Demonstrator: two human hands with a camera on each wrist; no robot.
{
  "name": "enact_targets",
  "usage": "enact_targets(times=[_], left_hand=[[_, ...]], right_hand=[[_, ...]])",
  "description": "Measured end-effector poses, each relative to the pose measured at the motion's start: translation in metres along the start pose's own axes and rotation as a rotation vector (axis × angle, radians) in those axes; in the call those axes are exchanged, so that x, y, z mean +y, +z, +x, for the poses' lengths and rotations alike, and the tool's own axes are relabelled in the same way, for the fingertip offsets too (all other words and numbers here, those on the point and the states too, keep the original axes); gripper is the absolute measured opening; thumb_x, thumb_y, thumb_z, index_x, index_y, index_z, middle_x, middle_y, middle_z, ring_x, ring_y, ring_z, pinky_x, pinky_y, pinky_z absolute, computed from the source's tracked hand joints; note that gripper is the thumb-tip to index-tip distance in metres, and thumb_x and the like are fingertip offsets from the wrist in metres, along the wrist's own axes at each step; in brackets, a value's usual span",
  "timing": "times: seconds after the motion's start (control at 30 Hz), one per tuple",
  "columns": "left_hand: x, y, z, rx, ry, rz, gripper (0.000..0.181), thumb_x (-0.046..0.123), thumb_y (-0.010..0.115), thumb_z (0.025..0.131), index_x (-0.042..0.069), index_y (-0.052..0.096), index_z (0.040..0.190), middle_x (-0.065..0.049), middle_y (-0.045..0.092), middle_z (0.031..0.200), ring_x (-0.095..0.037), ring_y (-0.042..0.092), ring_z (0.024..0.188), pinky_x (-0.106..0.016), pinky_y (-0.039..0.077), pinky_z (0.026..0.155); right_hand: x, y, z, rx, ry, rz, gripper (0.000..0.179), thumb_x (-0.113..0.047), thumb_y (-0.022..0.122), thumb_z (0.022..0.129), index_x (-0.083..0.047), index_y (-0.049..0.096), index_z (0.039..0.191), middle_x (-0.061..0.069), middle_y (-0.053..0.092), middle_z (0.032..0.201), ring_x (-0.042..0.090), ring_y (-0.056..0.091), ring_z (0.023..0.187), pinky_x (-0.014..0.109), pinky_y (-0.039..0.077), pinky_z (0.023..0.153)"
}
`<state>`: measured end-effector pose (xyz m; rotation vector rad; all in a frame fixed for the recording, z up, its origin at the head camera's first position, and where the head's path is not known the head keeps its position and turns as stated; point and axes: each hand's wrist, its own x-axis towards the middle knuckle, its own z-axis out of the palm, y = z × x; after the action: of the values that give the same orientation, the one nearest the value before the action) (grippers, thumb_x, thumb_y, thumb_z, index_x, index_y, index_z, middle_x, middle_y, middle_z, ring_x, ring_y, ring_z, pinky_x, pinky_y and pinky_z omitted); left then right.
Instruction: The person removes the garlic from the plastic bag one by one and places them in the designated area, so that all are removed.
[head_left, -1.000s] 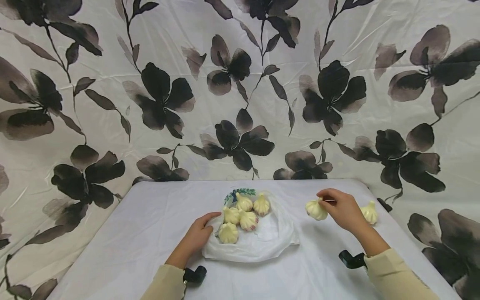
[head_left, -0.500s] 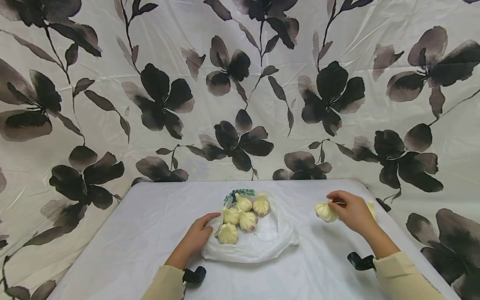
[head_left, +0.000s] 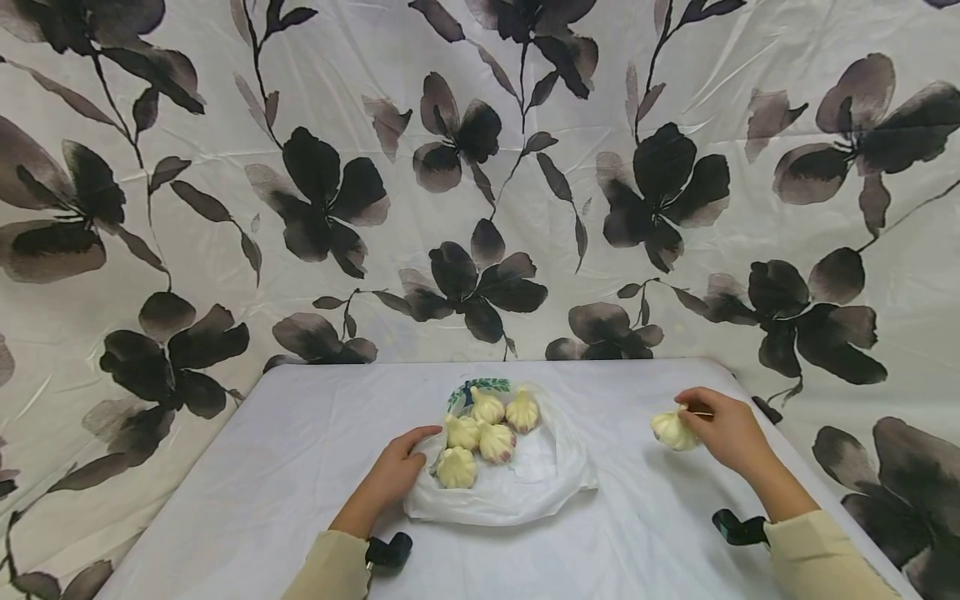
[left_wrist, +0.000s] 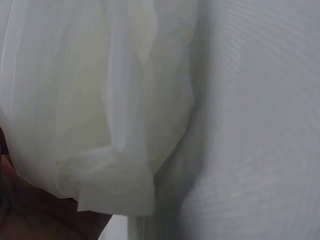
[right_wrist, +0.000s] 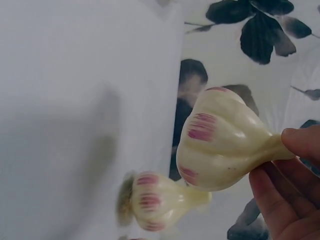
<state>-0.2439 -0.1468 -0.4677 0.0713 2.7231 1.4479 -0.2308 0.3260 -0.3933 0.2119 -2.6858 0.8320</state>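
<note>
My right hand point(head_left: 723, 429) pinches a garlic bulb point(head_left: 674, 430) by its stem, above the right side of the table. In the right wrist view this bulb point(right_wrist: 220, 145) is cream with purple streaks, its stem between thumb and fingers. A second garlic bulb point(right_wrist: 157, 200) lies on the table below it; in the head view my right hand hides it. My left hand point(head_left: 396, 468) holds the left rim of a white plastic bag point(head_left: 498, 507). Several garlic bulbs point(head_left: 480, 437) sit inside the bag's opening. The left wrist view shows mostly the bag's side point(left_wrist: 85, 100), with my palm partly behind it.
A white cloth covers the table point(head_left: 300, 433). Behind it hangs a floral-patterned curtain point(head_left: 480, 183), which also shows past the table's right edge. A sliver of another purple-streaked thing point(right_wrist: 136, 238) shows at the bottom of the right wrist view. Green print marks the bag's far side.
My right hand has moved right and slightly down with the garlic bulb, covering the bulb on the table in the head view. My left hand and the bag have stayed put.
</note>
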Motion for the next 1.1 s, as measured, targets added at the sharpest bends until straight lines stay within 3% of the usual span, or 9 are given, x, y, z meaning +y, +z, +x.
enact_targets(times=[1.1], left_hand=[[0.002, 0.0, -0.001, 0.001, -0.004, 0.0, 0.051, 0.003, 0.042, 0.09, 0.022, 0.056, 0.136, -0.01, 0.045, 0.15, -0.037, 0.034, 0.143, -0.06, 0.028, 0.114]], right_hand=[[0.045, -0.013, -0.012, -0.042, 0.101, -0.068, 0.022, -0.009, 0.062, 0.088, 0.0, 0.066, 0.107, 0.025, 0.067, 0.107, 0.045, 0.064, 0.102, 0.049, 0.057, 0.074]])
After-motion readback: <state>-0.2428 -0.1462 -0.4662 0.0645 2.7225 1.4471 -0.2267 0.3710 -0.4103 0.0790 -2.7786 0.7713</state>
